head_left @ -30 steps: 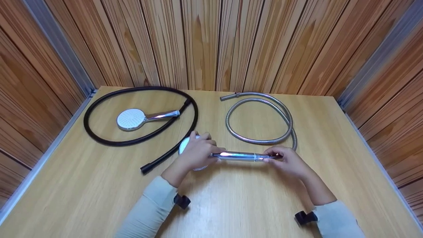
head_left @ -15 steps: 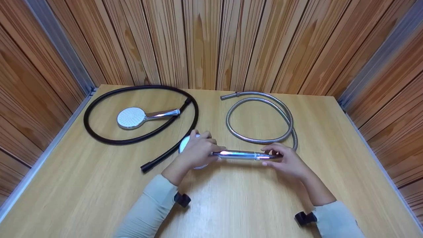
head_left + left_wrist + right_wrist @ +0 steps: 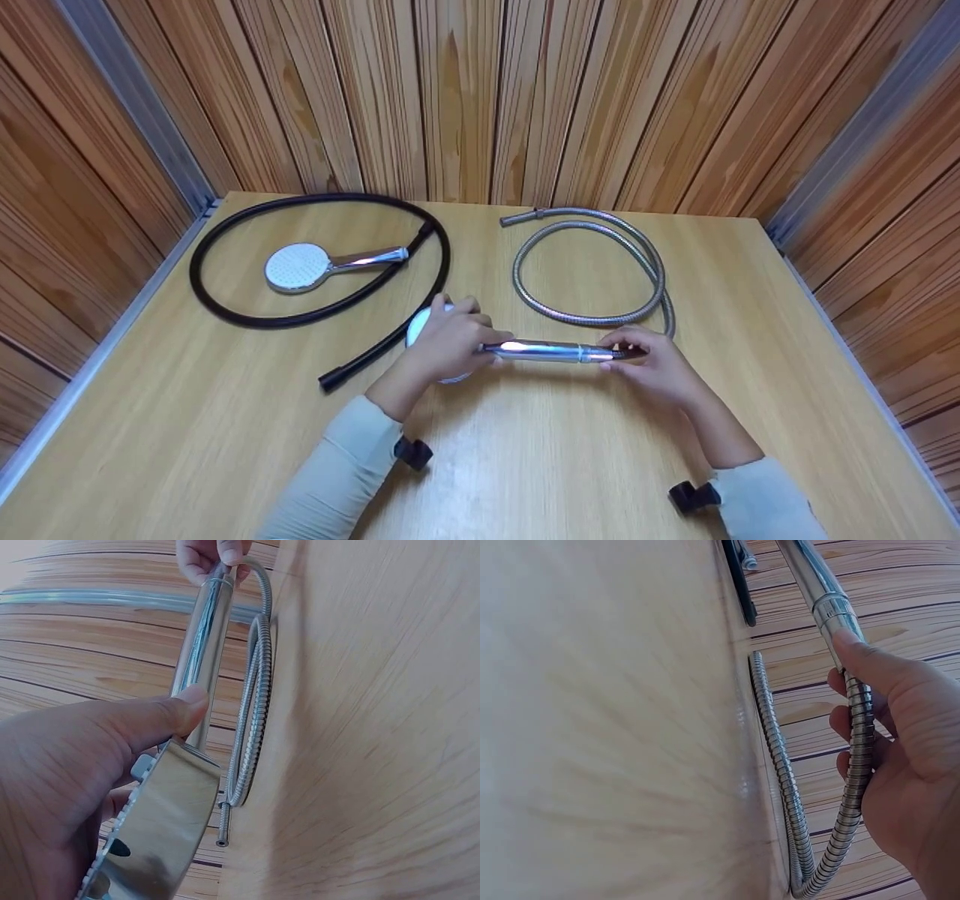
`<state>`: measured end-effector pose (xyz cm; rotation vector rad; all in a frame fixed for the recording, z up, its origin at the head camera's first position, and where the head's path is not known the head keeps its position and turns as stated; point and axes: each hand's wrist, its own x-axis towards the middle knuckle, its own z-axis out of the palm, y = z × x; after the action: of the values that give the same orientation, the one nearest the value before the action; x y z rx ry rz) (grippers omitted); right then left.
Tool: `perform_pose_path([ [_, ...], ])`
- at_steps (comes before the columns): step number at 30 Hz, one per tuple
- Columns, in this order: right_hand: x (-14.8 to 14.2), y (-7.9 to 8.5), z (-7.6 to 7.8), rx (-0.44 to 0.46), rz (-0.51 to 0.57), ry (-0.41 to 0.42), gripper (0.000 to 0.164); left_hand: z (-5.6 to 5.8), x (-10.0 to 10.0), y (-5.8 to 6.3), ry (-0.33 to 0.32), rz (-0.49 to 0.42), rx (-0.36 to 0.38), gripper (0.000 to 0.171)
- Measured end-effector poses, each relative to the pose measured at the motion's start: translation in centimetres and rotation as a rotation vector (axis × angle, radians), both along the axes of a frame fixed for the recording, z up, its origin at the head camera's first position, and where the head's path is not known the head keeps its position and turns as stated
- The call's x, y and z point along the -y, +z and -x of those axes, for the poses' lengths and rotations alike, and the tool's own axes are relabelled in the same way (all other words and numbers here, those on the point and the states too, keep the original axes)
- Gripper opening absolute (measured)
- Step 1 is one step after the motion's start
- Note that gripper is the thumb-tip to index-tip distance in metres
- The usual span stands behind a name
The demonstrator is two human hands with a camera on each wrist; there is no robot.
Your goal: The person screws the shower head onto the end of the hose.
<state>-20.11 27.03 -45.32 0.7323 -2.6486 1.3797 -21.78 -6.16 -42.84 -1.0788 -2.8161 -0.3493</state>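
Chrome shower head (image 3: 536,350), gripped by left hand (image 3: 446,346), may cross-thread if right hand (image 3: 656,367), pinching the metal hose (image 3: 600,259) end, tilts.

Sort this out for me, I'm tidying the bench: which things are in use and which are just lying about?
In use:
chrome shower head, gripped by the left hand
silver metal hose, its end pinched by the right hand at the handle

Lying about:
second shower head
black hose looped around it
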Motion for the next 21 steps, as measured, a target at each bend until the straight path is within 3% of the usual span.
perform_pose_path([
  [11, -0.5, -0.3, 0.1, 0.004, -0.004, 0.012, 0.022, -0.1, 0.0, 0.2, -0.006, -0.009, 0.010, 0.038],
  [18, 0.9, 2.3, -1.4, 0.000, 0.002, 0.027, 0.020, -0.2, -0.2, 0.3, -0.001, 0.001, -0.019, 0.037],
  [21, 0.5, 1.6, -1.1, 0.011, -0.008, 0.021, 0.020, -0.2, -0.2, 0.4, -0.013, -0.001, -0.028, 0.037],
])
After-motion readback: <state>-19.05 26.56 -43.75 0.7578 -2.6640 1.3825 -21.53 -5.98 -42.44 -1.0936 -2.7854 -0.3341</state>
